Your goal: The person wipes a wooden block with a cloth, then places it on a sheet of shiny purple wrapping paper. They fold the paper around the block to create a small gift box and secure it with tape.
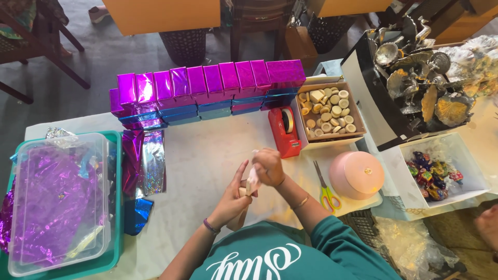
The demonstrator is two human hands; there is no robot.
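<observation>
left hand and right hand, hands closed on small pale piece

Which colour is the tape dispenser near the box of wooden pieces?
Red, seen in the head view: tape dispenser.

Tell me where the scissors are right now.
In the head view, the scissors lie on the table right of the right hand, just left of the round pink box and below the red tape dispenser.

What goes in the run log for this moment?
left hand: holds small block | right hand: wraps pale sheet | tape dispenser: beside
</observation>
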